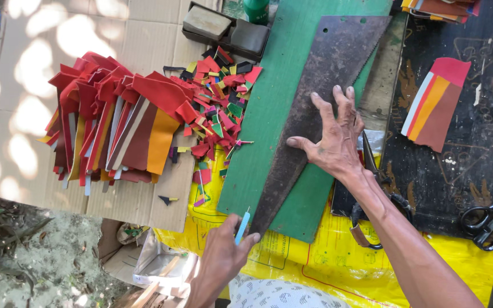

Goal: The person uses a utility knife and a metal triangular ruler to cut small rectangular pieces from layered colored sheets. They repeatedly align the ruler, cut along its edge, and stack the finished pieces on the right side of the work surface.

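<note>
Head view: right hand [336, 137] flat, fingers spread, pressing the rusty metal plate [315, 108] onto the green sheet [269, 114] at centre. Plate looks stiff and heavy, edges likely sharp; best held from its broad face. At six o'clock, left hand [223, 251] pinches a blue blade [242, 226] by the plate's tip.

Both forearms are bare, with no sleeves, rings or watch. White cloth [278, 294] with a small dark wavy print covers the lap.
</note>
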